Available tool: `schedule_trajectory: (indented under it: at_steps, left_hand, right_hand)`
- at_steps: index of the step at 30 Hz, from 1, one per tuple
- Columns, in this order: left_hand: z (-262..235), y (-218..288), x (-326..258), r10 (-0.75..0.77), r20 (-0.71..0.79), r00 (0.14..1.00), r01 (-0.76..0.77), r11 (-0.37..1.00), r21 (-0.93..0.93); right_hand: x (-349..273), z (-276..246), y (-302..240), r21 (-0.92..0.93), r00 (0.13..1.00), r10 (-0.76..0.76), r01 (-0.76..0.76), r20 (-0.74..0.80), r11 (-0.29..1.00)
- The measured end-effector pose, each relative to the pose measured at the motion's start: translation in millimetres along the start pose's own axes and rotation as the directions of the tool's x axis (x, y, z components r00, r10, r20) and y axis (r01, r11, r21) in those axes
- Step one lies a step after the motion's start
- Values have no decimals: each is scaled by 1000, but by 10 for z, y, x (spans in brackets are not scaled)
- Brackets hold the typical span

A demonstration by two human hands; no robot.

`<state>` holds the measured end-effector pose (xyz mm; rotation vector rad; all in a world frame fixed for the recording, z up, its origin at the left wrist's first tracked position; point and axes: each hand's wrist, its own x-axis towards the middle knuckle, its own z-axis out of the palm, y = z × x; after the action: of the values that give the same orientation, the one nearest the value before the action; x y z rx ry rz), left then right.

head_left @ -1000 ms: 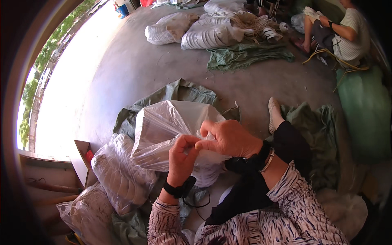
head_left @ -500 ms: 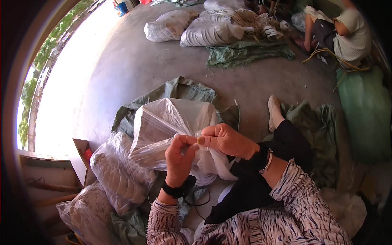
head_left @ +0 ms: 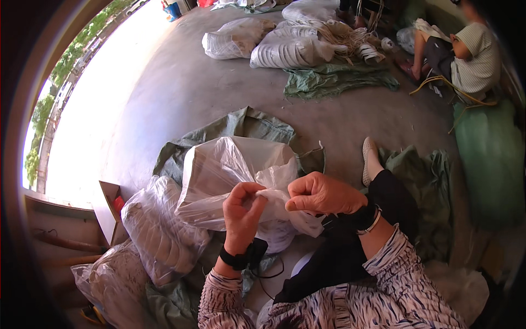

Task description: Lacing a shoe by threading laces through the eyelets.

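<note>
A large clear plastic bag [head_left: 211,164] with boxy, pale contents stands in front of me, its mouth gathered and twisted. My left hand [head_left: 241,216] pinches the gathered plastic between thumb and fingers at the bag's near side. To the right of it, my right hand [head_left: 331,194] is closed in a pinch against the same gathered plastic; its fingertips are partly hidden. A short stretch of crumpled plastic spans the gap between my hands, and a loose fold hangs below the right one. Under and behind the bag lies a dark green woven sack [head_left: 249,120].
Filled clear bags [head_left: 161,225] lean at my left beside an open box [head_left: 107,211]. Further bags [head_left: 293,46] and a green sheet [head_left: 339,79] lie ahead. At the right, a person [head_left: 474,55] sits near a green bundle [head_left: 485,159]. Another green sack [head_left: 422,181] lies beside my leg.
My hands, together before, are now apart: the right has moved to the right and slightly down, and the plastic between them is spread out. The view has shifted slightly.
</note>
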<state>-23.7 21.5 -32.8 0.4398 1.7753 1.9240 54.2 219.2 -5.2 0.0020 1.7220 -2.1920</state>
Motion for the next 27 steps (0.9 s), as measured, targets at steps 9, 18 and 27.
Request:
schedule_trajectory:
  at_steps: [9, 18, 27]
  left_hand:
    - [78, -74, -7, 448, 121, 886, -439, 726, 530]
    - [41, -171, 151, 427, 78, 901, -407, 768, 495]
    - [108, -94, 56, 240, -47, 970, -219, 938, 268]
  right_hand:
    - [183, 208, 158, -741, 918, -284, -15, -276, 672]
    - [240, 334, 363, -339, 848, -314, 172, -427, 925]
    - [247, 332, 260, 107, 935, -104, 148, -338, 983]
